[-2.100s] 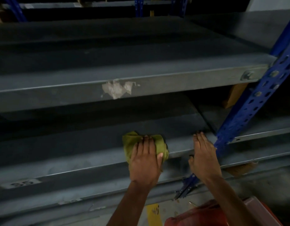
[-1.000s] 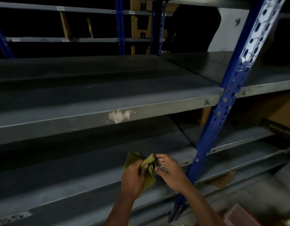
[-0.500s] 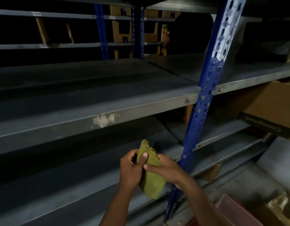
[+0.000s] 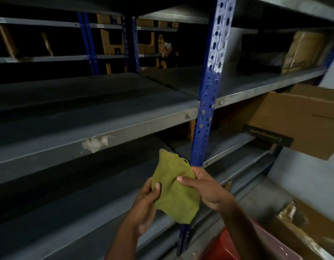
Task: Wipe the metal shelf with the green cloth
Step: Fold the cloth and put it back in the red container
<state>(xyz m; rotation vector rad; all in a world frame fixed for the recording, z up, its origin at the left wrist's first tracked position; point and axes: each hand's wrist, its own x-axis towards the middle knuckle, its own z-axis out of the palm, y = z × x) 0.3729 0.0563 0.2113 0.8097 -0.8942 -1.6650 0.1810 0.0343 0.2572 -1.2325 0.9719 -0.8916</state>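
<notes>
The green cloth [image 4: 173, 186] is held up in the air in front of the rack, folded flat and hanging between both hands. My left hand [image 4: 145, 205] pinches its lower left edge with thumb on top. My right hand [image 4: 207, 188] grips its right edge. The grey metal shelf [image 4: 72, 199] runs below and behind the cloth, apart from it. A second grey shelf [image 4: 87, 117] lies above it, with a torn paper patch [image 4: 95, 143] on its front lip.
A blue perforated upright [image 4: 207, 102] stands just behind the cloth. A cardboard box marked Crompton [image 4: 297, 119] sits on the right bay. A red bin [image 4: 224, 246] is at the bottom right, beside another box [image 4: 308, 229]. More boxes fill the far racks.
The cloth left the lower shelf, where my left hand pressed it. Both hands lifted it, refolded it and now hold it spread in the air. The view swung up and right.
</notes>
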